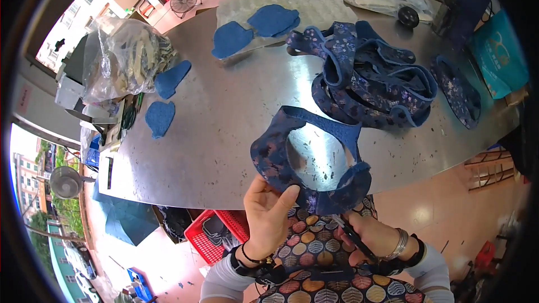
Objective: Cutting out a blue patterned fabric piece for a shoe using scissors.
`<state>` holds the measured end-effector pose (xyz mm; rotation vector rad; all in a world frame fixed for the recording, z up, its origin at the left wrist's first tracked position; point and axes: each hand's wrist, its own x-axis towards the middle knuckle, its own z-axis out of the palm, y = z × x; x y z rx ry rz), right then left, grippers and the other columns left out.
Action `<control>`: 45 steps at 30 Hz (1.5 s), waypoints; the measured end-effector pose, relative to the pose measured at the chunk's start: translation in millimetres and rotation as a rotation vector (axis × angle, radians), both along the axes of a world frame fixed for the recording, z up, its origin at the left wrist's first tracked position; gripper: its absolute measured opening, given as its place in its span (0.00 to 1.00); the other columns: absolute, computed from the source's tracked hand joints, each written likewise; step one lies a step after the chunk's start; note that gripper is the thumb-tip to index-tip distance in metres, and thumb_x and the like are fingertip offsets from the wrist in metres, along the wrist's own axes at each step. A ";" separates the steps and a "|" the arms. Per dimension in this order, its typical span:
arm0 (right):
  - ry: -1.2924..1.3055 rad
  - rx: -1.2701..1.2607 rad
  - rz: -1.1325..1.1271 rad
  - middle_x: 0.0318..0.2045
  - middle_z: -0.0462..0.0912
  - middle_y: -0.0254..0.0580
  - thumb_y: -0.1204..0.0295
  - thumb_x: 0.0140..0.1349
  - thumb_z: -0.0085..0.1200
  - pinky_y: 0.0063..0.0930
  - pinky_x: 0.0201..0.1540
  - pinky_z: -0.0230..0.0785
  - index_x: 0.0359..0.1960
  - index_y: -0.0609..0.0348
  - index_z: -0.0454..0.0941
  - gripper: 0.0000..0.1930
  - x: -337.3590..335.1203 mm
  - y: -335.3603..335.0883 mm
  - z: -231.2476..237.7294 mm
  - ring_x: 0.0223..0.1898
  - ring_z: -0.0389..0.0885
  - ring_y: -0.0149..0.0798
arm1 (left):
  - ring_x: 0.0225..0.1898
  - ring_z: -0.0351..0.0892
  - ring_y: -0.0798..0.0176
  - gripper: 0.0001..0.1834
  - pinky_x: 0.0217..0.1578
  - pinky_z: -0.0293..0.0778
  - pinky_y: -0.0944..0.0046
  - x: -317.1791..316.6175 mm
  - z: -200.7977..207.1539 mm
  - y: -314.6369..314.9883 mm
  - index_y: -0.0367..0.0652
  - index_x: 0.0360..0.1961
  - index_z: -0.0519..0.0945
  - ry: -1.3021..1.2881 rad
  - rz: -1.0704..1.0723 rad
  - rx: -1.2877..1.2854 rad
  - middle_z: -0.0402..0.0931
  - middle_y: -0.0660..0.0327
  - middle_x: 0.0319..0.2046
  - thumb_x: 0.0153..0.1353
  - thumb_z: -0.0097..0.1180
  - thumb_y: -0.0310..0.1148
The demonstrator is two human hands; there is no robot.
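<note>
My left hand (266, 221) pinches the lower edge of a dark blue floral fabric piece (270, 160) between thumb and fingers. The piece is sewn into an open loop with a plain blue lining, and the tabletop shows through its middle. It hangs over the table's near edge, in front of my patterned apron. In my right hand (377, 235) is a pair of black-handled scissors (359, 239), fingers closed around the handles. Their metal tip lies just below the fabric's lower right edge; whether it touches is unclear.
A heap of joined floral pieces (382, 92) lies at the right, beside a flat floral piece (457, 92). Plain blue cutouts (233, 40) lie at the back and left of the metal table (213, 134). Plastic bag (120, 59) left; red basket (202, 241) below.
</note>
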<state>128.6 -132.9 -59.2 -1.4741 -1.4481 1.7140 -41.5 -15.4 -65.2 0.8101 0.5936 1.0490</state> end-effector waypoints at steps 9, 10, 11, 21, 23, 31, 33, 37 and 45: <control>-0.014 0.047 0.001 0.32 0.72 0.49 0.56 0.32 0.69 0.28 0.39 0.64 0.45 0.70 0.61 0.42 -1.1 -4.2 -9.0 0.36 0.72 0.43 | 0.45 0.70 0.66 0.18 0.48 0.65 0.66 3.9 0.1 -0.8 0.31 0.45 0.68 -0.012 -0.027 -0.005 0.71 0.56 0.44 0.51 0.49 0.12; 0.019 -0.014 0.015 0.43 0.72 0.64 0.50 0.34 0.66 0.31 0.49 0.63 0.51 0.75 0.58 0.48 -0.7 -3.9 -9.6 0.47 0.72 0.53 | 0.45 0.70 0.66 0.18 0.48 0.65 0.66 4.8 -0.1 -1.2 0.31 0.45 0.68 -0.036 -0.019 -0.010 0.71 0.56 0.44 0.51 0.49 0.12; 0.019 -0.014 0.016 0.43 0.72 0.64 0.50 0.34 0.66 0.31 0.49 0.63 0.51 0.75 0.58 0.48 -0.8 -3.2 -8.7 0.47 0.72 0.53 | 0.45 0.70 0.66 0.18 0.48 0.65 0.66 5.1 0.3 -1.5 0.31 0.45 0.68 -0.036 -0.019 -0.010 0.71 0.56 0.44 0.51 0.49 0.12; 0.036 0.070 -0.151 0.19 0.72 0.33 0.71 0.43 0.61 0.23 0.25 0.65 0.36 0.64 0.67 0.20 -8.6 -3.7 -5.5 0.22 0.72 0.28 | 0.46 0.71 0.63 0.18 0.49 0.65 0.63 8.2 -1.3 -3.2 0.31 0.46 0.67 -0.152 -0.059 -0.104 0.71 0.55 0.44 0.52 0.47 0.13; 0.035 0.013 -0.162 0.20 0.73 0.34 0.73 0.48 0.55 0.23 0.27 0.65 0.35 0.64 0.67 0.14 -8.4 -4.4 -8.0 0.24 0.73 0.28 | 0.46 0.71 0.63 0.18 0.49 0.65 0.63 7.1 -2.5 -2.5 0.31 0.46 0.67 -0.159 -0.077 -0.103 0.71 0.55 0.45 0.52 0.47 0.12; 0.110 -0.133 -0.202 0.23 0.73 0.32 0.64 0.58 0.35 0.18 0.26 0.61 0.32 0.60 0.69 0.13 -10.2 -4.7 -17.8 0.21 0.68 0.26 | 0.52 0.67 0.57 0.23 0.53 0.62 0.57 9.1 -1.0 -2.7 0.35 0.51 0.63 -0.099 -0.093 -0.041 0.67 0.53 0.50 0.52 0.46 0.15; 0.101 -0.052 -0.143 0.23 0.72 0.32 0.62 0.57 0.37 0.18 0.26 0.61 0.31 0.59 0.69 0.14 -8.5 -7.0 -20.0 0.21 0.67 0.25 | 0.52 0.67 0.57 0.23 0.54 0.61 0.57 7.7 -2.8 -1.5 0.35 0.51 0.63 -0.098 -0.101 -0.036 0.67 0.53 0.50 0.52 0.47 0.15; 0.206 -0.055 0.007 0.22 0.71 0.38 0.62 0.33 0.69 0.27 0.32 0.65 0.35 0.64 0.66 0.30 1.0 -5.5 -27.2 0.27 0.73 0.39 | 0.50 0.68 0.62 0.22 0.53 0.62 0.60 9.3 -0.3 -2.0 0.34 0.50 0.65 -0.182 -0.146 -0.066 0.68 0.55 0.48 0.52 0.47 0.12; 0.245 -0.054 -0.176 0.20 0.70 0.29 0.66 0.40 0.64 0.18 0.27 0.63 0.33 0.58 0.69 0.20 -5.9 -4.5 -12.7 0.23 0.70 0.23 | 0.50 0.68 0.61 0.22 0.53 0.63 0.59 9.4 -0.7 -3.2 0.35 0.50 0.65 -0.178 -0.175 -0.109 0.68 0.56 0.48 0.52 0.48 0.13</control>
